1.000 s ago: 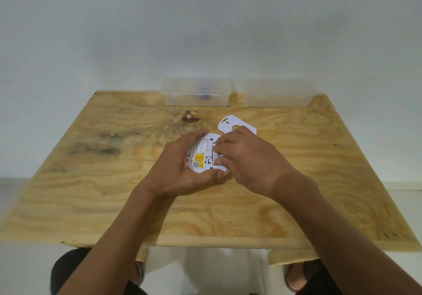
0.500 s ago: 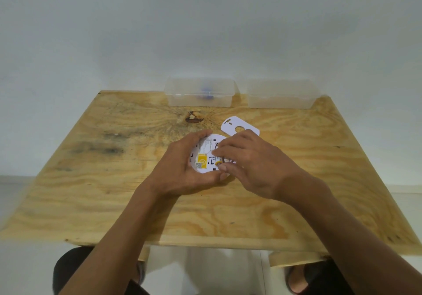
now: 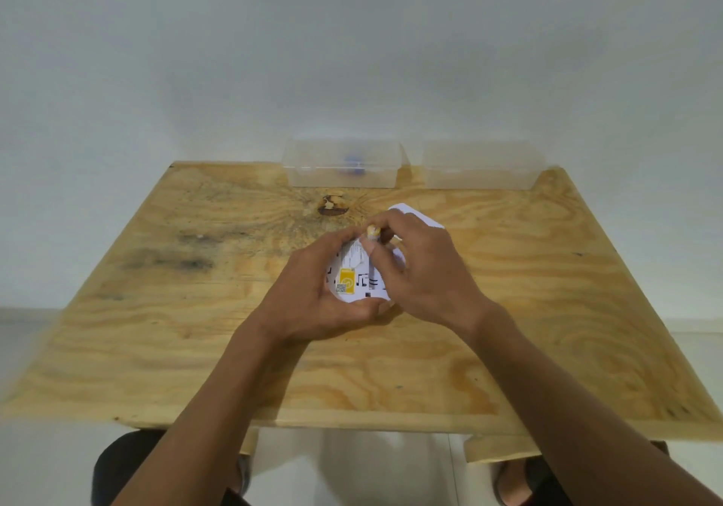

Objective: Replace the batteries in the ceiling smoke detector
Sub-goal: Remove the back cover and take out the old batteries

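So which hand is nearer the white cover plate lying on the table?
Right. The right hand lies over the cover plate's near edge, hiding part of it; the left hand is further off, gripping the detector.

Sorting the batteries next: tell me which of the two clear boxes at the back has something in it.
The left clear box, behind the dark knot in the table: a small blue thing shows through its wall. The right clear box shows nothing inside.
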Available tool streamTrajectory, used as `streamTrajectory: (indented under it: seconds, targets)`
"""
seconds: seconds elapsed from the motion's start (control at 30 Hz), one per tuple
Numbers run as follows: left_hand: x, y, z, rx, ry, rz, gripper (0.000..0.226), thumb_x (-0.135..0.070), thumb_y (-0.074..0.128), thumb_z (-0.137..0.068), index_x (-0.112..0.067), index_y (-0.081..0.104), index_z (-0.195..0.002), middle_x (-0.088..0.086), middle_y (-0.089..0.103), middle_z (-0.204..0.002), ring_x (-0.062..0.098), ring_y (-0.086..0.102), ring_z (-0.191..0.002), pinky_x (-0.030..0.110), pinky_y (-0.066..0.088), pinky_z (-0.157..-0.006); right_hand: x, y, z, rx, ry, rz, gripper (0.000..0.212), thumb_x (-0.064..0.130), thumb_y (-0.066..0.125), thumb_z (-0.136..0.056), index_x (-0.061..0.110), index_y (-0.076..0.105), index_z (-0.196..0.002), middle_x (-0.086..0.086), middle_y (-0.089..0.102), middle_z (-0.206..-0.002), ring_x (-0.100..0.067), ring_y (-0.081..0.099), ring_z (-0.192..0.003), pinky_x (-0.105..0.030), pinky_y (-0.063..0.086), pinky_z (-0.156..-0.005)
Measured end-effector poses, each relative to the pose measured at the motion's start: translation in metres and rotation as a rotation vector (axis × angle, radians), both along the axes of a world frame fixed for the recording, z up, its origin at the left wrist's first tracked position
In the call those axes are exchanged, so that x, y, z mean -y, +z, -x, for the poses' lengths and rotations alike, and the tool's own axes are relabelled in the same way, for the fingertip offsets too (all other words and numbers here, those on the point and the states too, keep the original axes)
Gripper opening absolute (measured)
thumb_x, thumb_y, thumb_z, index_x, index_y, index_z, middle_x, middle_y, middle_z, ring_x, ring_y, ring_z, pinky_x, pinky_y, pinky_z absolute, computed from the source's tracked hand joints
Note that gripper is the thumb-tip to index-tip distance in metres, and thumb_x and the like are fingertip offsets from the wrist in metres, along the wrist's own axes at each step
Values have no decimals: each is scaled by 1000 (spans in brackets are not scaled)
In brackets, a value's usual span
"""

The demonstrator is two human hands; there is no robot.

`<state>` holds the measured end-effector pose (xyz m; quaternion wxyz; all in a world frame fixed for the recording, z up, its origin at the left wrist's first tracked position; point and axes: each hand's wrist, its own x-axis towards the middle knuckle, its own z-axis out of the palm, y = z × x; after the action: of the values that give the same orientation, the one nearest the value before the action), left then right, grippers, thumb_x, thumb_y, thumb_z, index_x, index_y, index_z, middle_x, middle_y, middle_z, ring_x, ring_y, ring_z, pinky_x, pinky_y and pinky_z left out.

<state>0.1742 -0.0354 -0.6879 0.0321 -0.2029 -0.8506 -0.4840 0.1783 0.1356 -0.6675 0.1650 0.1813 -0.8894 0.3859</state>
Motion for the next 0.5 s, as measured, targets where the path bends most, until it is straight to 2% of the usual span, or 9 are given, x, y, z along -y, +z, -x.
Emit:
streamTrajectory:
  seconds: [0.07,0.13,0.17,0.2,0.27,0.3,0.33,0.4,0.5]
  targets:
    - [1,-2,1,24,8,18,92,-47,86,-59,-18,52,-140,-6,68,-126,11,67,-114,42,56,-92,3,10,1,163,-68,381,10,12,57,-94,17,62,-102,-1,68,-83,-16,64,-71,-34,53,-63]
    - [3,-4,1,23,23,49,97,-53,82,-56,-17,51,-140,-6,66,-126,10,65,-114,39,55,-93,2,23,1,421,-111,782,20,1,49,-90,14,62,-99,-6,57,-70,-16,51,-53,-30,44,-47]
    - [3,-4,1,21,25,60,98,-55,81,-55,-17,51,-140,-7,65,-126,9,64,-113,37,55,-94,-1,26,2,500,-128,852,21,1,47,-89,13,62,-98,-3,51,-67,-13,44,-49,-26,38,-44]
    - [2,-4,0,22,23,63,98,-55,80,-55,-17,51,-140,-7,65,-126,8,64,-113,37,55,-94,-5,28,1,519,-142,784,20,4,48,-90,15,64,-96,5,52,-67,-8,44,-49,-22,36,-46]
    - [2,-3,0,29,19,60,97,-56,79,-56,-17,51,-141,-7,65,-127,8,64,-114,37,55,-94,-10,26,0,413,-172,377,14,18,56,-94,21,69,-91,17,63,-76,0,56,-58,-14,39,-52]
    - [2,-3,0,33,18,60,98,-56,79,-56,-17,50,-141,-7,65,-127,8,64,-114,35,55,-94,-11,24,-1,357,-178,195,12,23,59,-94,24,71,-90,17,66,-80,1,60,-63,-13,41,-53]
    - [2,-3,-1,36,18,61,98,-56,78,-55,-17,50,-141,-8,64,-127,7,64,-113,33,54,-94,-12,21,-2,323,-177,60,12,26,61,-93,25,71,-88,16,67,-78,-1,61,-64,-15,44,-56]
    - [1,-2,-1,37,20,68,99,-57,77,-55,-17,50,-141,-9,64,-127,5,63,-113,31,54,-94,-11,16,-2,297,-195,-95,12,30,61,-92,27,71,-87,11,68,-71,-9,64,-68,-31,52,-67]
    - [1,-1,-2,52,19,70,101,-58,77,-54,-17,49,-142,-9,63,-128,5,63,-114,29,53,-95,-9,12,-2,298,-219,-166,11,34,59,-92,29,68,-88,9,64,-64,-22,65,-74,-41,55,-72]
